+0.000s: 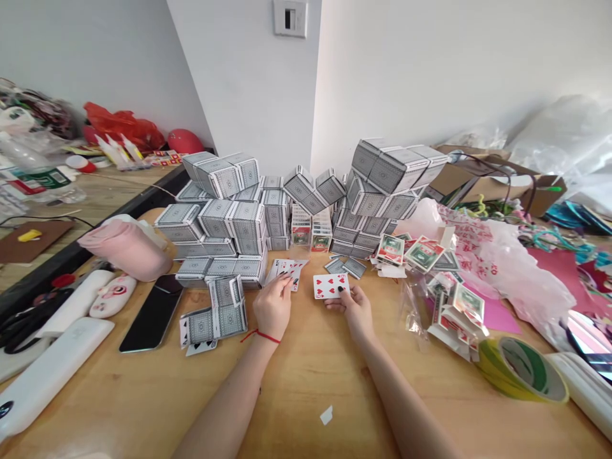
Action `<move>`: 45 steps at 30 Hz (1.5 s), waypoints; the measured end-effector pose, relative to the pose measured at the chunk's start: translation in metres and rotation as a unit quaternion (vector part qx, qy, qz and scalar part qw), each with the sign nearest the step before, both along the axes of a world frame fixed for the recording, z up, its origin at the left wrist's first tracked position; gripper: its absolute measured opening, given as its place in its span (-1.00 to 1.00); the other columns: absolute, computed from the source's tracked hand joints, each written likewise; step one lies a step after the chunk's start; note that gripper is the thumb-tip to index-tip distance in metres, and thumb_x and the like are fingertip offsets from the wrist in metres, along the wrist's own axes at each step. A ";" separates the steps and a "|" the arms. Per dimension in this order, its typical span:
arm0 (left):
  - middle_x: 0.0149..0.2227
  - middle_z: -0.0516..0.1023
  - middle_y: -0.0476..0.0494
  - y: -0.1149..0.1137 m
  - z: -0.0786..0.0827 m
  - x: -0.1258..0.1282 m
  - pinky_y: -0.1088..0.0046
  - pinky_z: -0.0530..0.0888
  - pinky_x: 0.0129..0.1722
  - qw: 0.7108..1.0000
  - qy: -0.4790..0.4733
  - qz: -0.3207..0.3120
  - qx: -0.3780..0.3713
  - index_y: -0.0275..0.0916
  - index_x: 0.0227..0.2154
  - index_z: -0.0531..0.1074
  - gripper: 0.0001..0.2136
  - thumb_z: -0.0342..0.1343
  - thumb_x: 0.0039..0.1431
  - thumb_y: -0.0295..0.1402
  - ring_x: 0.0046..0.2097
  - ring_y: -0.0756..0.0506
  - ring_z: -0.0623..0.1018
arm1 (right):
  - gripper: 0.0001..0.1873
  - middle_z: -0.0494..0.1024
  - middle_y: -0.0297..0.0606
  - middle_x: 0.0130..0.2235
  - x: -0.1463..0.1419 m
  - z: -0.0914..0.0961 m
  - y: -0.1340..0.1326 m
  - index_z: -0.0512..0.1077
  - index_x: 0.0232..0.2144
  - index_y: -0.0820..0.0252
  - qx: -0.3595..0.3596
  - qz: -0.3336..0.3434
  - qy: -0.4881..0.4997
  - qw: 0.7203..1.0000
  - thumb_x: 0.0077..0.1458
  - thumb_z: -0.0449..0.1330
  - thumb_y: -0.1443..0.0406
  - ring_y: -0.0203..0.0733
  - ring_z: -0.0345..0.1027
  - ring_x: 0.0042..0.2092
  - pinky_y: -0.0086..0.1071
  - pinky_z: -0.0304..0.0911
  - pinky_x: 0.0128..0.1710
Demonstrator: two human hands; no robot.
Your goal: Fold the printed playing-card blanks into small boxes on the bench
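My right hand [357, 313] holds a face-up heart playing card [331, 284] just above the table, thumb on top and fingers beneath. A few loose playing cards [294, 270], face up and overlapping, lie at the fingertips of my left hand [273, 307]. Its fingers are pressed together on their near edge. Face-down cards [345, 266] rest behind the card in my right hand. Left of my left hand, folded grey-backed cards [215, 315] form a small piece. Behind rise stacked blocks of such cards [234, 220] on the left and more blocks [377, 191] on the right.
Two card boxes [301, 234] stand between the stacks. Opened card boxes [463, 312] and a roll of tape [523, 370] are at the right. A black phone [152, 313], pink roll [125, 247] and white device [55, 376] lie left. A paper scrap [326, 415] is in front.
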State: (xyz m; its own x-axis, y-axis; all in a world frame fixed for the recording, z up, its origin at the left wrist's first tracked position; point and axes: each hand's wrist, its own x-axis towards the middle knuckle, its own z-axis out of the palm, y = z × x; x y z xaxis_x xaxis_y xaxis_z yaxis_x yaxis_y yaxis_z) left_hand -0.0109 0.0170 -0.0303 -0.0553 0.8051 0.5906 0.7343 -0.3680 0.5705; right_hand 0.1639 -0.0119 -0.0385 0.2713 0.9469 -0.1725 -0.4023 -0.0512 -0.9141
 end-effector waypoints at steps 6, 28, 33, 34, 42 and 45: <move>-0.28 0.56 -0.12 0.005 -0.004 0.000 0.38 0.44 -0.15 0.998 -0.067 -0.008 -0.017 -0.22 -0.42 0.48 -0.86 0.02 0.07 -0.36 -0.22 -0.06 0.53 | -0.67 0.47 -0.30 -0.51 0.000 -0.002 0.001 0.22 -0.43 0.18 -0.001 0.005 0.002 1.000 -0.16 0.23 0.13 -0.11 0.45 -0.50 -0.31 0.36 -0.60; -0.29 0.54 -0.08 -0.025 0.014 0.026 0.31 0.37 -0.05 0.954 0.094 -0.263 0.112 -0.23 -0.42 0.41 -0.95 0.06 0.05 -0.45 -0.13 -0.05 0.47 | -0.78 0.54 -0.25 -0.42 -0.010 0.008 -0.004 0.41 -0.39 0.23 0.022 0.113 0.142 0.983 -0.11 0.25 0.23 -0.23 0.41 -0.39 -0.39 0.32 -0.39; -0.22 0.50 -0.13 -0.024 0.019 0.024 0.27 0.34 -0.03 0.976 0.005 -0.204 0.069 -0.21 -0.33 0.41 -0.89 0.06 0.05 -0.41 -0.06 -0.10 0.41 | -0.77 0.50 -0.33 -0.51 -0.008 0.003 -0.003 0.40 -0.46 0.23 0.010 0.060 0.072 0.996 -0.15 0.26 0.19 -0.29 0.38 -0.48 -0.41 0.32 -0.44; -0.19 0.48 -0.16 -0.023 0.019 0.023 0.27 0.34 -0.05 0.984 -0.023 -0.166 0.057 -0.22 -0.27 0.40 -0.85 0.03 0.07 -0.40 -0.06 -0.10 0.40 | -0.76 0.51 -0.32 -0.50 -0.008 0.002 -0.003 0.40 -0.47 0.23 0.010 0.059 0.064 0.996 -0.16 0.27 0.18 -0.27 0.39 -0.47 -0.38 0.33 -0.43; -0.30 0.51 -0.15 -0.014 0.004 0.022 0.43 0.40 -0.32 0.971 -0.135 -0.121 -0.157 -0.26 -0.27 0.40 -0.81 -0.05 0.11 -0.33 -0.31 -0.05 0.48 | -0.67 0.53 -0.19 -0.42 -0.007 0.001 -0.003 0.40 -0.43 0.27 -0.007 0.064 0.011 0.998 -0.17 0.25 0.11 -0.15 0.42 -0.41 -0.33 0.35 -0.48; -0.37 0.51 -0.12 -0.013 0.004 0.024 0.45 0.40 -0.36 0.950 -0.183 -0.152 -0.201 -0.26 -0.33 0.40 -0.82 0.00 0.07 -0.30 -0.37 -0.04 0.47 | -0.66 0.53 -0.17 -0.43 -0.008 0.003 -0.003 0.41 -0.44 0.27 -0.005 0.076 -0.005 0.997 -0.13 0.21 0.09 -0.14 0.41 -0.43 -0.35 0.32 -0.56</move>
State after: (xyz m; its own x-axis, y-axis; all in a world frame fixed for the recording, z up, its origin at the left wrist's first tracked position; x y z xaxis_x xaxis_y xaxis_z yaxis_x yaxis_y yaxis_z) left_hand 0.0127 0.0045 -0.0267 0.0728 0.9734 0.2174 0.3549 -0.2290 0.9064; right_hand 0.1563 -0.0152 -0.0357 0.1258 0.9755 -0.1806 -0.3796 -0.1209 -0.9172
